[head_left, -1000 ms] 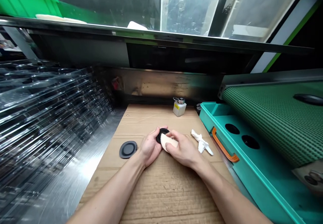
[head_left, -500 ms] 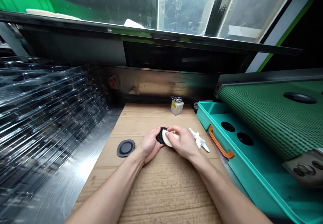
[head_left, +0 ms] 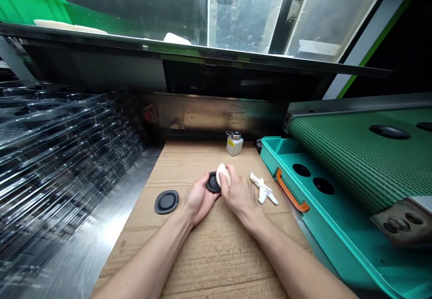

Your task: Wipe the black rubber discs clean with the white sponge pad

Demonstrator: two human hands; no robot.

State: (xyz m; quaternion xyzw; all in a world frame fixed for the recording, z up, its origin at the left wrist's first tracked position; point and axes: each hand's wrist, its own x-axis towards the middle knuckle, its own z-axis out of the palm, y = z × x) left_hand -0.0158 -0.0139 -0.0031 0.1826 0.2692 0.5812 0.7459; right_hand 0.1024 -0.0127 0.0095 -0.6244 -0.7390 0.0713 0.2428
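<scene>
Head: black discs (head_left: pixel 301 170) in teal tray (head_left: pixel 353 216)

Glare whitens the steel tabletop (head_left: pixel 101 240), shadow darkens below the shelf (head_left: pixel 202 54), and the view's edges stretch

1. Disc (head_left: pixel 212 183): black, round, ringed face up, held in the left hand (head_left: pixel 200 197) near the scene's middle.
2. Pad (head_left: pixel 223 175): cream, rounded, tipped steeply in the right hand (head_left: pixel 239 195), covering the disc's right edge from view.
</scene>
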